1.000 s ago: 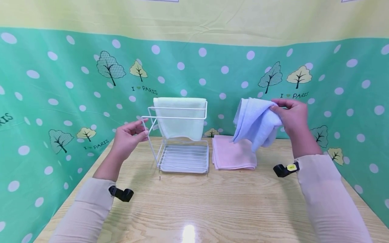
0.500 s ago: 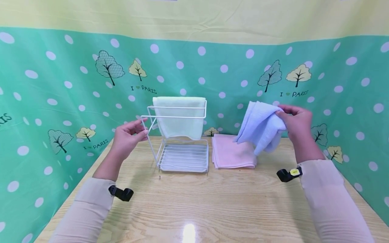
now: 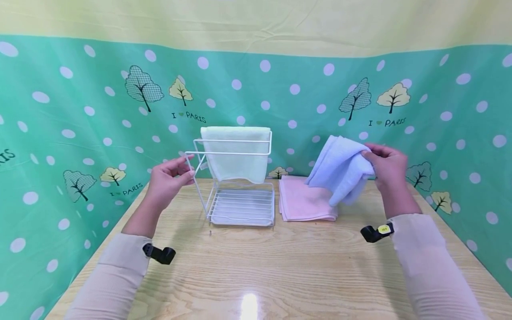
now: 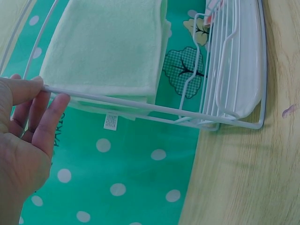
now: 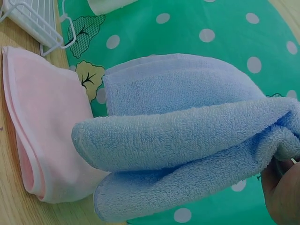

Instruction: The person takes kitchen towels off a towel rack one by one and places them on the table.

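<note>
Against the frame from a second ago, the right hand (image 3: pixel 388 169) and the blue towel (image 3: pixel 340 171) it carries sit lower, while the left hand (image 3: pixel 168 180) and the white wire rack (image 3: pixel 228 154) are in nearly the same place. In the head view, the right hand pinches one end of the blue towel, which hangs in folds above the table (image 3: pixel 256 262) and covers part of a folded pink towel (image 3: pixel 300 202). The left hand pinches the rack's side wire near its upper corner. A pale green towel (image 3: pixel 239 162) hangs over the rack's rear top bar; the pink towel lies just beside the rack.

In the left wrist view, the thumb is above the wire, with fingers below and around it. A small white label (image 4: pixel 111 121) shows beneath the pale green towel, and a white tray (image 4: pixel 249 61) sits at the rack's base.

In the right wrist view, the blue towel droops in thick folds from the hand, whose fingertips are mostly hidden. The pink towel lies at left, folded in layers.
</note>
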The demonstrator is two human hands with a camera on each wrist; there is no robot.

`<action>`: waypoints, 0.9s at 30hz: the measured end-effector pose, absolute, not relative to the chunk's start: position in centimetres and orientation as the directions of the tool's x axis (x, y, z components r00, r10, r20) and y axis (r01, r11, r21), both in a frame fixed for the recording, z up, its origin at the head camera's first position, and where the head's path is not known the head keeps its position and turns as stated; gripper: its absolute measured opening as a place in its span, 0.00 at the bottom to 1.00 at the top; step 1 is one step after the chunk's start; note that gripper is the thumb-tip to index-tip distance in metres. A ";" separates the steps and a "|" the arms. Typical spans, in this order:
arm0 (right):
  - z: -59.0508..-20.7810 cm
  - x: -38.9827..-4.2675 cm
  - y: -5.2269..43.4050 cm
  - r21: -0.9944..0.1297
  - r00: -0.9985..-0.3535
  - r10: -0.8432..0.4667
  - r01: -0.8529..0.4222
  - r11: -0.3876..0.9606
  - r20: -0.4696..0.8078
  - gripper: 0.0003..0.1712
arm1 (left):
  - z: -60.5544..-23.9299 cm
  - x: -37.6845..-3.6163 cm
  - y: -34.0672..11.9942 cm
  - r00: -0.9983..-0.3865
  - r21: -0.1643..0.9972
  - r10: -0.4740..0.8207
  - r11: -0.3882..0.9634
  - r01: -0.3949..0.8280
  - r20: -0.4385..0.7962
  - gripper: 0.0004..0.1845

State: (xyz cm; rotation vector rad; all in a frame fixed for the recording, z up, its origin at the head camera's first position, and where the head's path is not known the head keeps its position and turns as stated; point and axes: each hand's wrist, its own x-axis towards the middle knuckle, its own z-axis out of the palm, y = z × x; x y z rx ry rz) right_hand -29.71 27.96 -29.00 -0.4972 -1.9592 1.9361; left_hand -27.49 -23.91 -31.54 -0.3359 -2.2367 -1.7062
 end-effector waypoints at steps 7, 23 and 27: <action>-29.5 -29.9 27.7 -1.000 -0.881 0.474 0.006 -0.006 -0.008 0.22 | -31.6 -27.6 -23.9 -0.927 0.892 0.003 0.270 0.362 0.375 0.23; -33.9 -30.3 30.7 -0.984 -0.872 0.476 0.036 -0.173 -0.116 0.27 | -31.4 -27.4 -23.9 -0.922 0.885 0.009 0.274 0.375 0.388 0.23; -34.8 -30.0 32.1 -0.987 -0.868 0.475 0.087 -0.139 -0.143 0.29 | -31.4 -27.5 -23.9 -0.922 0.886 0.008 0.276 0.373 0.386 0.23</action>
